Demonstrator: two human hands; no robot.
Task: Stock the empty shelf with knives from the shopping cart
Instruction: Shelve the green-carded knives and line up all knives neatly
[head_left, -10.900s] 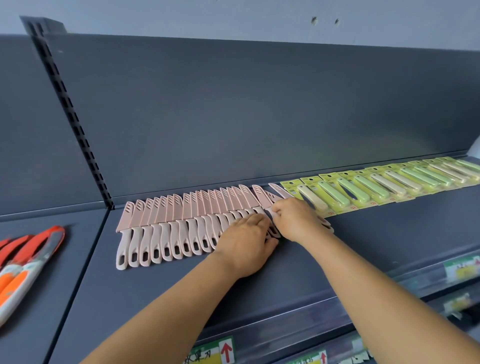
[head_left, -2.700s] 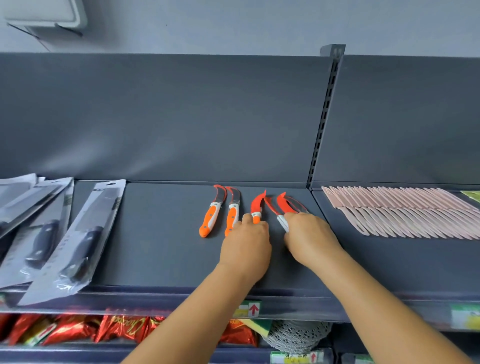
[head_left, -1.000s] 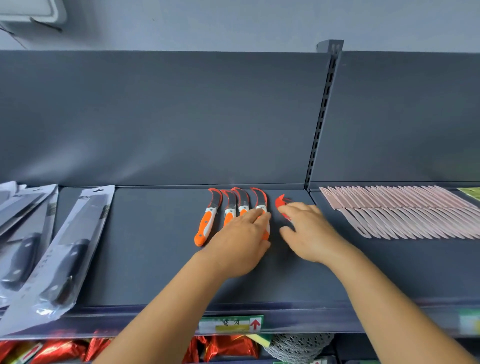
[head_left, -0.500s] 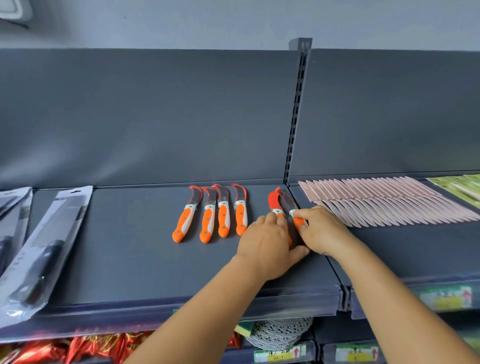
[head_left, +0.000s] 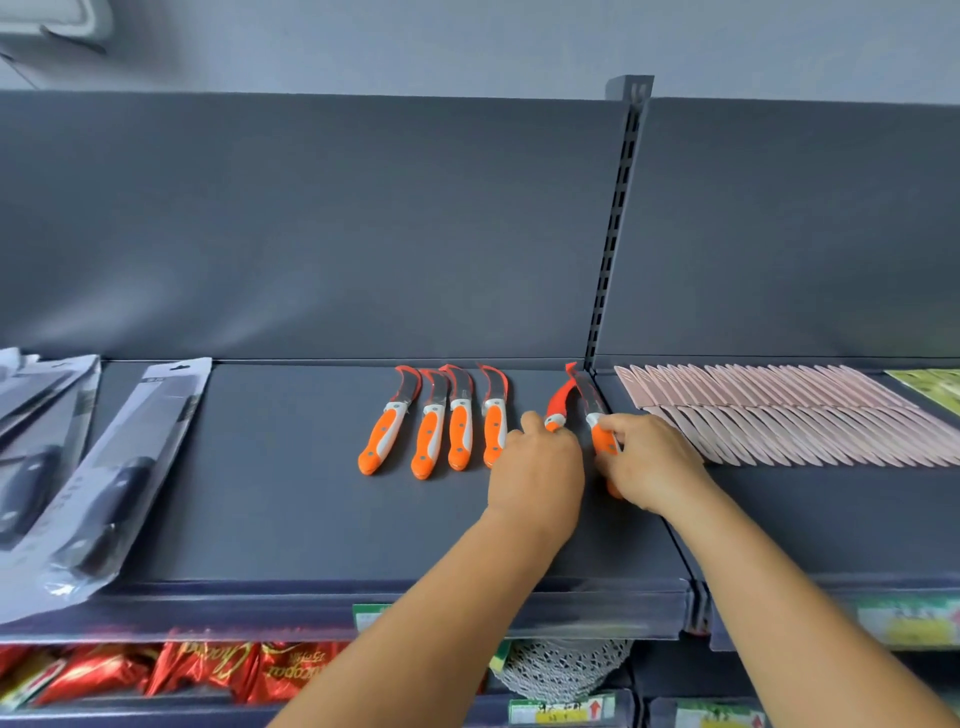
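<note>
Several orange-handled curved knives (head_left: 434, 421) lie side by side on the dark grey shelf (head_left: 270, 493), handles toward me. Just right of them, my left hand (head_left: 537, 470) covers the handle of a knife with an orange blade cover (head_left: 560, 397); only its blade end shows. My right hand (head_left: 652, 460) pinches the orange handle of another curved knife (head_left: 597, 415), whose bare blade points to the shelf's back corner. Both hands lie almost side by side.
Packaged black-handled knives (head_left: 98, 467) lie at the shelf's left end. A slotted upright (head_left: 615, 223) divides the bays; a row of pink sheathed knives (head_left: 789, 415) fills the right bay. Price strips line the front edge, red snack bags (head_left: 156, 670) below.
The two right-hand knives have spread apart: the covered one stays under my left hand, and my right hand has shifted the bare-bladed one to the right. The row of knives lies unchanged.
</note>
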